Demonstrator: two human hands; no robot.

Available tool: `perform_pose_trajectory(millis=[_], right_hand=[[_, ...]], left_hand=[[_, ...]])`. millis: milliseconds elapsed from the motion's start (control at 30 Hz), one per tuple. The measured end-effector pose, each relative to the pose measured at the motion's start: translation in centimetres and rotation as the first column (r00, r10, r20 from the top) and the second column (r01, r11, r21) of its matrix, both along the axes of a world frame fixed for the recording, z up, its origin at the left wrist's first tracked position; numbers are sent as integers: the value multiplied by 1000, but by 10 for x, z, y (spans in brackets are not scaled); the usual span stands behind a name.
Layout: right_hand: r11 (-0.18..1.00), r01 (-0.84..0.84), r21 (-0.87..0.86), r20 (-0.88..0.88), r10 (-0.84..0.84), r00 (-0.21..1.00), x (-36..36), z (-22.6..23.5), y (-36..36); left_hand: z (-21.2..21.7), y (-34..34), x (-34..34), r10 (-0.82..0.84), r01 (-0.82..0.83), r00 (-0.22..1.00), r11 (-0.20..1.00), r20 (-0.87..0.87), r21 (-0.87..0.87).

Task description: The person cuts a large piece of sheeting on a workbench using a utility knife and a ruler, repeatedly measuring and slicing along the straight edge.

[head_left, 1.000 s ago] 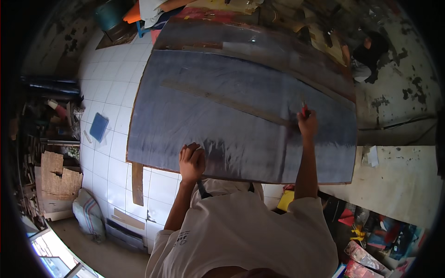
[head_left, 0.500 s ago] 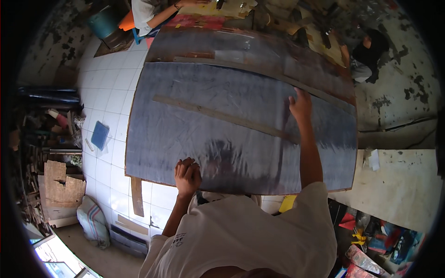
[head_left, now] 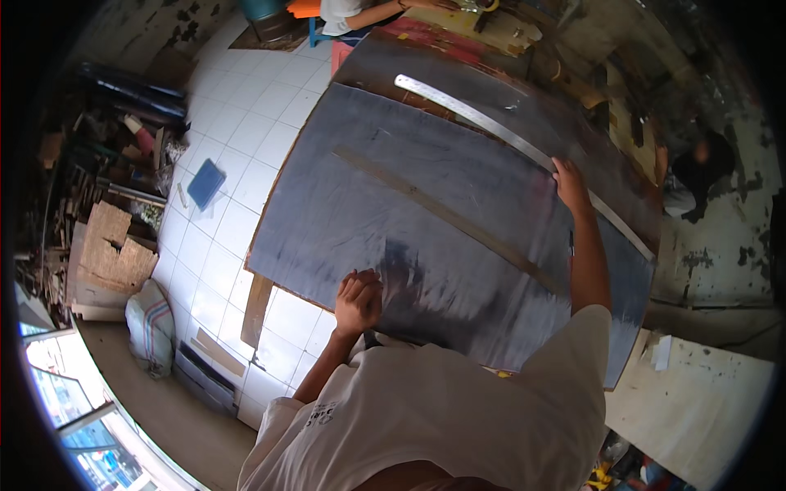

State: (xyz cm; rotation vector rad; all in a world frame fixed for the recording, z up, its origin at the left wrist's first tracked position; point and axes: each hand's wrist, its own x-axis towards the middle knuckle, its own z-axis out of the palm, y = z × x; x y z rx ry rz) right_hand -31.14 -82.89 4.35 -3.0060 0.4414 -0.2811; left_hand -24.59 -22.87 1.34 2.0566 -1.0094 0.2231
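Note:
A large dark grey sheet [head_left: 458, 213] with a dull sheen lies flat on the work table in front of me. Along its far edge runs a long silver metal ruler [head_left: 479, 121], which catches the light. My right hand [head_left: 571, 182] reaches far out and grips the ruler right of its middle, fingers bent over its edge. My left hand [head_left: 359, 301] rests as a fist at the sheet's near edge; whatever is inside it, if anything, is hidden. A flat brownish-grey strip [head_left: 442, 216] lies diagonally on the sheet between my hands.
Across the table sits a person in a white shirt [head_left: 340, 16]; another in dark clothes [head_left: 704, 168] is at the far right. A blue flat object [head_left: 206, 183] lies on the white tiled floor [head_left: 233, 176]. A white sack [head_left: 151, 327] and wood scraps stand left; a pale board [head_left: 688, 409] is right.
My view has turned, so the table appears slanted down to the right. My right hand, open beside the ruler before, now grips it, and the ruler shines brightly. My left hand stays closed.

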Motion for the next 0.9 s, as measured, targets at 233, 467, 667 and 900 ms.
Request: perform_pose_trajectory(millis=[233, 467, 667, 900], right_hand=[[997, 56, -48, 21, -55, 998, -8, 31, 18], [985, -40, -167, 321, 93, 942, 10, 155, 32], [998, 4, -55, 416, 19, 909, 25, 292, 13], [979, 181, 91, 355, -201, 913, -1, 460, 43]], left_hand=[[2, 3, -2, 12, -13, 1000, 1000, -5, -18], [-2, 6, -3, -10, 11, 1000, 999, 5, -31], [-8, 11, -4, 7, -6, 999, 999, 39, -40], [-10, 11, -2, -27, 28, 1000, 997, 13, -71]])
